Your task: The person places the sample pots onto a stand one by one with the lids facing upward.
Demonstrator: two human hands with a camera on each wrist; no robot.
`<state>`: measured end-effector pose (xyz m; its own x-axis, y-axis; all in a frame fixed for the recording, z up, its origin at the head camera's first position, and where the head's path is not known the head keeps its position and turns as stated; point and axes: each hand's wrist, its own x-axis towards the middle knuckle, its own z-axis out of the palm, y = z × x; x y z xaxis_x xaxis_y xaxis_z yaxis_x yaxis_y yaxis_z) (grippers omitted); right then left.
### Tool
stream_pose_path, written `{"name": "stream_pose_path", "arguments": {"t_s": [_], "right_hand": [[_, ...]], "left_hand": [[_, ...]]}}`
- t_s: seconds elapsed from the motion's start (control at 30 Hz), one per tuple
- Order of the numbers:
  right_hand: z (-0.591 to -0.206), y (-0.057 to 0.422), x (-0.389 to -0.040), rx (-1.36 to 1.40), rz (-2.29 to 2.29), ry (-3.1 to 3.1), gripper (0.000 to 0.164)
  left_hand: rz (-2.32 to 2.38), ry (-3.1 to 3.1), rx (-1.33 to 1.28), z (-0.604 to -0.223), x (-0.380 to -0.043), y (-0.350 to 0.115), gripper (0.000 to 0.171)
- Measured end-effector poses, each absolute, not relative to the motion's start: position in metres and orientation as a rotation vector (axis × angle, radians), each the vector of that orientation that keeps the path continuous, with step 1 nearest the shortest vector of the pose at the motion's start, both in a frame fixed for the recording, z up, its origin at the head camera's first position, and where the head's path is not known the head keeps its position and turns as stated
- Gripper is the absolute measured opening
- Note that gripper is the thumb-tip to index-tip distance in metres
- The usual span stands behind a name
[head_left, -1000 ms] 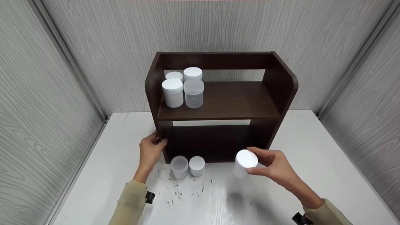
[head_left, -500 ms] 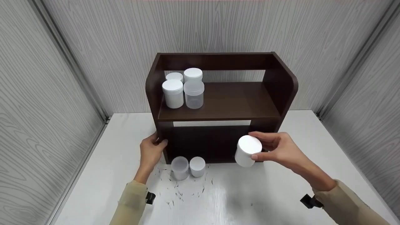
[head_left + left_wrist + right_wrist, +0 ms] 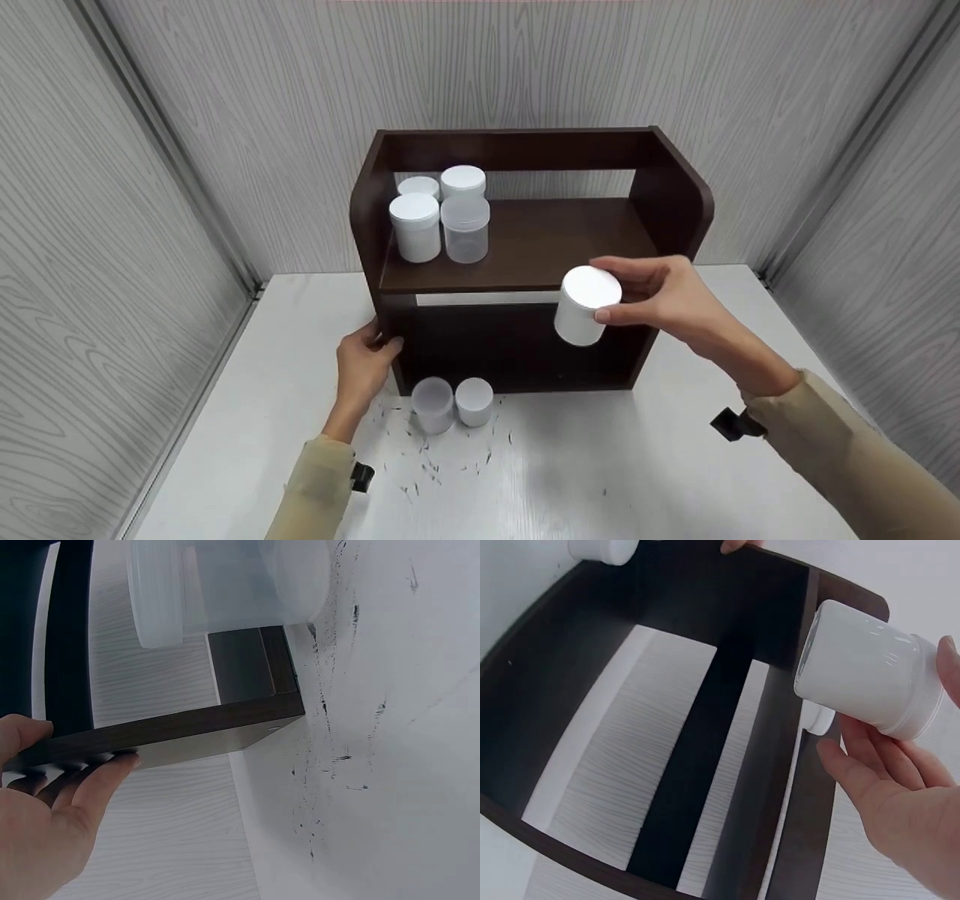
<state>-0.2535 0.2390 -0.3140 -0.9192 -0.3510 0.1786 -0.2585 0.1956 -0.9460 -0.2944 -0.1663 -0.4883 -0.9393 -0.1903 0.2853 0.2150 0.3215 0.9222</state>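
Observation:
My right hand grips a white lidded jar by its lid, in front of the upper shelf's front edge. In the right wrist view the jar hangs clear of the dark brown shelf unit, thumb on one side and fingers on the other. My left hand holds the left side panel of the shelf unit. Seen from the left wrist, thumb and fingers of that hand pinch the panel's edge from both sides.
Three white lidded jars and a translucent jar stand at the upper shelf's left end. On the white table, a translucent jar and a smaller white jar stand before the unit. Dark scuffs mark the tabletop.
My right hand has raised the white jar from near the tabletop to about the height of the upper shelf's front edge. The left hand has stayed on the side panel.

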Motion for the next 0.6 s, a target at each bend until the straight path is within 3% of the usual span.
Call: {"name": "stream_pose_path", "arguments": {"t_s": [0.6], "right_hand": [[-0.266,0.202,-0.321,-0.634,-1.780,2.494,0.063]], "left_hand": [[-1.672,-2.257,-0.044,-0.485,-0.297,-0.167,0.061]]}}
